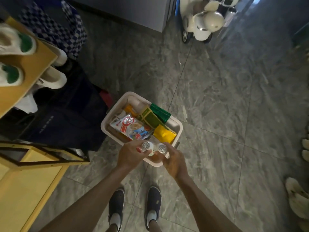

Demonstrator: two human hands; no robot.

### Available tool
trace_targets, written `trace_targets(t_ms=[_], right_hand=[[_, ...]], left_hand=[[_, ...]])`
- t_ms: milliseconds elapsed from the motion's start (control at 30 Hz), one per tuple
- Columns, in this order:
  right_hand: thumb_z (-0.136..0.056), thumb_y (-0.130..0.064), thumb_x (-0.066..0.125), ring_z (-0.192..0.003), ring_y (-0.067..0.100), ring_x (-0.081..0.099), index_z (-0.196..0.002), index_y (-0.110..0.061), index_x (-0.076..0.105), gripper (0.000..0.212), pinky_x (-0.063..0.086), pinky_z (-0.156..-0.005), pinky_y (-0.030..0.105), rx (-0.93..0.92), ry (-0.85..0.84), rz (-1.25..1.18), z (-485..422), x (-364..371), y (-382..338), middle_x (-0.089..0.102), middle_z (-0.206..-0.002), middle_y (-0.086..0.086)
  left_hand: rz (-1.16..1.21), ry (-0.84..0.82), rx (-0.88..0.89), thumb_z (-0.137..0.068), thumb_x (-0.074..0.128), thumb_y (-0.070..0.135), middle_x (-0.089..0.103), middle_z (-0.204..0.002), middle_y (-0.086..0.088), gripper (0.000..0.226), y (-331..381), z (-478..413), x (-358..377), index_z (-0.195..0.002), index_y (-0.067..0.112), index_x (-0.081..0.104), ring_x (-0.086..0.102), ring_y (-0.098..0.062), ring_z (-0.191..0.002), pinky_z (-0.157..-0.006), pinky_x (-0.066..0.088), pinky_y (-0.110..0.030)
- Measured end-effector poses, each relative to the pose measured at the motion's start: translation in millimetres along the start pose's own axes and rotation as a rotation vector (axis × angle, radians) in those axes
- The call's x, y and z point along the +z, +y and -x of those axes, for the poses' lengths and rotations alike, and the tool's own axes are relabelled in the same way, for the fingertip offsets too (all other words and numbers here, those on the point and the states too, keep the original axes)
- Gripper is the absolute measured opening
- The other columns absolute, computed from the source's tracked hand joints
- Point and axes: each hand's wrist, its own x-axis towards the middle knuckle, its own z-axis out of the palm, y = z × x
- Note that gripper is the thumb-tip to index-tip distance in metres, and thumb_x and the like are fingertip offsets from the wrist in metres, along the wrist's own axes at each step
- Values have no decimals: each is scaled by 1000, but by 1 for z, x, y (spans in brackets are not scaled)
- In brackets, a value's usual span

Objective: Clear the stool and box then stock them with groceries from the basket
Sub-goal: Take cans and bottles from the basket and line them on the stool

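A beige plastic basket (177,127) stands on the floor ahead of my feet, filled with grocery packets: a white and red snack bag (128,125), a yellow pouch (164,135), green boxes (150,117). My left hand (130,156) is closed around a small clear bottle (148,148) over the basket's near edge. My right hand (173,162) grips a second small bottle (161,148) right beside it. A yellow wooden box (25,185) sits at lower left.
A wooden shelf (25,64) with white and green shoes juts in at upper left, dark bags (66,118) below it. A cream toy scooter (204,19) stands at the top, slippers (297,198) along the right edge. Grey marble floor lies all around.
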Motion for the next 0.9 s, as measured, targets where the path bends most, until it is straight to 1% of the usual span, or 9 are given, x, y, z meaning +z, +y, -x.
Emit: trace_targets(t_ms=[133, 300, 367, 433, 533, 633, 700, 800, 900], right_hand=[[-93, -47, 79, -82, 0, 69, -122, -28, 78, 34, 45, -71, 1, -20, 71, -30, -5, -41, -45, 79, -107, -11], [-93, -40, 83, -89, -11, 69, -119, -31, 79, 29, 45, -75, 0, -74, 78, -56, -8, -88, -124, 78, -105, -16], [-93, -31, 83, -89, -20, 65, -111, -23, 80, 19, 45, -73, 0, -133, 83, -67, -6, -102, -159, 77, -96, -16], [-96, -32, 80, -85, -23, 62, -107, -21, 78, 15, 47, -69, 2, -165, 60, -44, -4, -113, -194, 69, -84, -24], [-96, -48, 75, -85, -11, 67, -111, -29, 71, 24, 52, -69, 12, -260, -37, -20, -2, -120, -244, 66, -83, -22], [-90, -75, 61, -101, 4, 68, -129, -38, 64, 54, 57, -89, 29, -373, -154, 2, 1, -115, -291, 70, -112, -15], [-91, -76, 56, -97, 8, 68, -132, -38, 64, 57, 54, -85, 23, -472, -199, 28, 8, -111, -329, 73, -112, -12], [-94, -60, 71, -71, -5, 59, -104, -27, 77, 34, 43, -68, 6, -650, -142, -29, 24, -94, -392, 74, -85, -15], [-93, -67, 65, -68, -8, 61, -88, -33, 70, 35, 43, -64, 8, -778, -251, -136, 37, -54, -436, 59, -70, -33]], left_hand=[[62, 54, 7, -72, 73, 77, 80, -106, 12, 72, 43, 12, -44, -125, 29, 76, 76, -3, -93, -80, 65, -35], [82, 128, 52, -74, 76, 84, 78, -106, 24, 65, 79, 32, -111, -124, 42, 74, 74, 3, -98, -86, 64, -37], [75, 164, 68, -76, 77, 82, 77, -101, 28, 57, 101, 48, -145, -117, 42, 77, 73, 6, -94, -85, 63, -33], [62, 221, 81, -77, 78, 78, 76, -95, 30, 51, 123, 69, -181, -112, 41, 80, 73, 9, -89, -82, 63, -30], [81, 321, 49, -75, 82, 73, 76, -94, 32, 46, 134, 105, -229, -109, 43, 81, 72, 11, -88, -83, 64, -28], [88, 464, -12, -74, 84, 71, 76, -96, 32, 41, 133, 147, -278, -107, 47, 79, 71, 12, -90, -84, 63, -26], [100, 555, -71, -77, 88, 61, 76, -92, 30, 38, 132, 179, -310, -108, 41, 80, 71, 12, -88, -82, 60, -21], [99, 700, -169, -79, 89, 56, 76, -89, 28, 31, 123, 232, -351, -106, 45, 78, 71, 8, -83, -75, 58, -21], [166, 850, -246, -78, 89, 56, 77, -90, 26, 24, 102, 284, -382, -98, 48, 79, 73, 4, -82, -74, 60, -27]])
